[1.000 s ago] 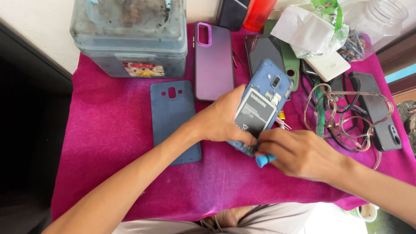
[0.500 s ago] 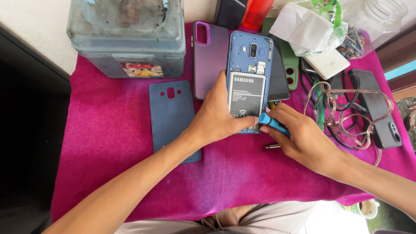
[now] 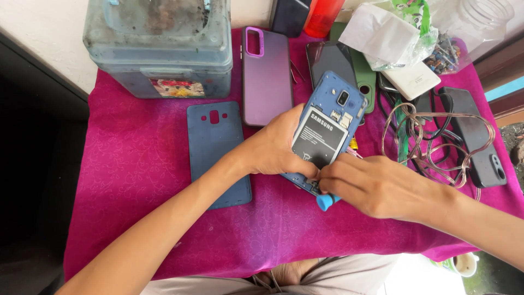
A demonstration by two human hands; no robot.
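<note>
While tilted: opened phone in both hands.

The opened blue phone, held upright and square half a second ago, is now tilted to the right and lowered toward the pink cloth. The right hand, then beside the phone's lower right corner, is now brought to its bottom edge, with the blue tool pointed downward beneath it.
</note>
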